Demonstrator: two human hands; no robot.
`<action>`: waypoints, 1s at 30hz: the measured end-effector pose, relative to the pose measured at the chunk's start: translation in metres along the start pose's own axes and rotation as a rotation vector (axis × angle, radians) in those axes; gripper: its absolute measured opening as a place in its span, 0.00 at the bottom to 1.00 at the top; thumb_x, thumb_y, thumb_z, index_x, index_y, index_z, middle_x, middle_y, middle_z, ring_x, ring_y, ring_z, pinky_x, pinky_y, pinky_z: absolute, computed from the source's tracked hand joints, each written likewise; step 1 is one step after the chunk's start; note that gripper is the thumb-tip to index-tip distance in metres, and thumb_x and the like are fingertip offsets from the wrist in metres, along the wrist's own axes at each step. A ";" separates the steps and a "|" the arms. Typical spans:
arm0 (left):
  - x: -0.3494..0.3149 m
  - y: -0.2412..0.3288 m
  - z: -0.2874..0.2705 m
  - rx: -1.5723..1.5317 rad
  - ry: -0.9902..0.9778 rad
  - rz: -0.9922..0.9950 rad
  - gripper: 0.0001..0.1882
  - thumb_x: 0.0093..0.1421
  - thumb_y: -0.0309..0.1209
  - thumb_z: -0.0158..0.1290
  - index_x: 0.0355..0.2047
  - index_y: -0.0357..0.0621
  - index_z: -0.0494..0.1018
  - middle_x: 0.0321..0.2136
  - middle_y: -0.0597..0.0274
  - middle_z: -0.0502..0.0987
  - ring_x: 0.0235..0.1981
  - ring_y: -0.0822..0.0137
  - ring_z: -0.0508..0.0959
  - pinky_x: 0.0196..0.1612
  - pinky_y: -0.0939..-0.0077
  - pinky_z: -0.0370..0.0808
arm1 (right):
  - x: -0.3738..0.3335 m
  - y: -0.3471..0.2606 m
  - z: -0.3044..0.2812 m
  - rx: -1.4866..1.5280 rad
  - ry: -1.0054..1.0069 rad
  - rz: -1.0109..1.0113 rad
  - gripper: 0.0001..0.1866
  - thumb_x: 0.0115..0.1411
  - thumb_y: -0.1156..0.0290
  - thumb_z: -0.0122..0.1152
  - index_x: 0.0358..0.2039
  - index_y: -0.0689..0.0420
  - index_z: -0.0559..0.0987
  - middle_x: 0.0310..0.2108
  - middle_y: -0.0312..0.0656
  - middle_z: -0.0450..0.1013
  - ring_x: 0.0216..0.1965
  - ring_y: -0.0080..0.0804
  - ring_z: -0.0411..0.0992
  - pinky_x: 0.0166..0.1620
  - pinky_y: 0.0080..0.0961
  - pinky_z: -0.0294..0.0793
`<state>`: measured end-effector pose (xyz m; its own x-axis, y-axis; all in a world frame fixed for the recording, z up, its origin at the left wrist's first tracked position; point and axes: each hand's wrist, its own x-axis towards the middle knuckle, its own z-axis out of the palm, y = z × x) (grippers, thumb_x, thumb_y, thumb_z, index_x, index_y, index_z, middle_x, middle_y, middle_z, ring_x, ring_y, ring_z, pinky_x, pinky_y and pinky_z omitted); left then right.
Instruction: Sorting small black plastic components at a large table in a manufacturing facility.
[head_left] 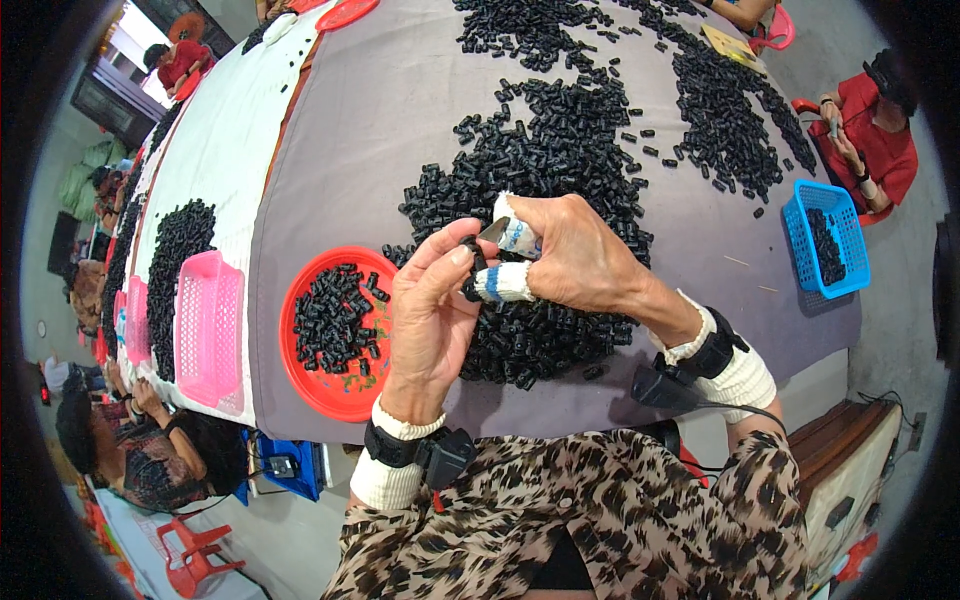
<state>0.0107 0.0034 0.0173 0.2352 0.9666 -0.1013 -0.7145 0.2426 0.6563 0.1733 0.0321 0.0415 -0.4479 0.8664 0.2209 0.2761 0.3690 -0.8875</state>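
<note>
Above the table, my left hand [428, 320] pinches a small black cylindrical piece [470, 268] between thumb and fingertips. My right hand [585, 255] meets it from the right, its thumb and forefinger wrapped in white cloth covers with blue stripes. A short metal blade [494, 230] shows between those covered fingers, close to the black piece; its handle end is hidden in my grip. Directly behind and under both hands spreads a heap of similar black pieces [545, 150]. Left of my left hand, a round red tray [300, 375] holds more black pieces.
A blue basket [850, 240] with black pieces stands at the right, near a person in red [890, 150]. Further heaps [725, 120] lie on the grey tablecloth [350, 130]. Pink baskets [208, 330] and other seated people are at the left. Cabled bands circle both my wrists.
</note>
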 end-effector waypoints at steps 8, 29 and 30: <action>-0.005 -0.003 -0.016 -0.181 -0.043 0.036 0.12 0.58 0.24 0.47 0.43 0.34 0.69 0.38 0.51 0.74 0.37 0.64 0.75 0.44 0.74 0.73 | -0.002 -0.007 0.002 -0.016 0.012 0.005 0.17 0.43 0.65 0.69 0.27 0.62 0.72 0.17 0.37 0.70 0.20 0.18 0.65 0.24 0.21 0.66; -0.016 -0.011 -0.012 0.898 0.061 0.127 0.08 0.54 0.24 0.54 0.36 0.39 0.75 0.28 0.69 0.75 0.28 0.81 0.71 0.33 0.88 0.68 | -0.009 0.036 0.002 0.190 0.158 0.201 0.12 0.54 0.64 0.54 0.29 0.61 0.70 0.20 0.37 0.67 0.22 0.20 0.62 0.26 0.24 0.63; -0.014 -0.020 -0.003 0.912 0.029 0.166 0.09 0.53 0.25 0.55 0.36 0.38 0.75 0.27 0.68 0.75 0.28 0.81 0.71 0.32 0.88 0.68 | -0.009 0.033 0.004 0.170 0.196 0.178 0.10 0.54 0.66 0.52 0.29 0.61 0.70 0.20 0.37 0.67 0.22 0.21 0.63 0.27 0.24 0.64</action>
<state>0.0193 -0.0146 0.0032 0.1508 0.9879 0.0356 0.0606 -0.0451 0.9971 0.1826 0.0349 0.0089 -0.2284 0.9667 0.1154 0.1817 0.1588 -0.9704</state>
